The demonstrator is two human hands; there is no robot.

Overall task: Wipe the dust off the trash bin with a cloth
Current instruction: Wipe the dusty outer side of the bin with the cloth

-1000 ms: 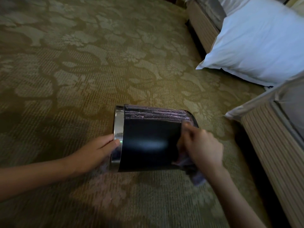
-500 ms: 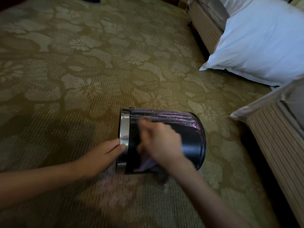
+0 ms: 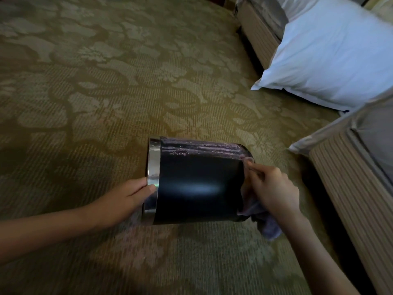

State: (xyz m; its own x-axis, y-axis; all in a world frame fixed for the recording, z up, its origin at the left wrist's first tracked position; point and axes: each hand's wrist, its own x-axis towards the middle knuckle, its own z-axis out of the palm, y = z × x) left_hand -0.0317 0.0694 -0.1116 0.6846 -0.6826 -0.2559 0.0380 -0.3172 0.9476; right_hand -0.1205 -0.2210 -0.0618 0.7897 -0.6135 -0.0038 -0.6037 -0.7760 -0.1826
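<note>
A bedroom: patterned carpet (image 3: 106, 92), bed base (image 3: 359, 199), white pillow (image 3: 331, 60).

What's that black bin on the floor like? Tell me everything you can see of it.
The trash bin is a glossy black cylinder with a shiny silver rim. It lies on its side on the patterned carpet, rim to the left. Pale dusty streaks cover its upper side; the middle looks clean and reflects light. The left hand rests fingers on the rim; the right hand holds a cloth against the base end.
</note>
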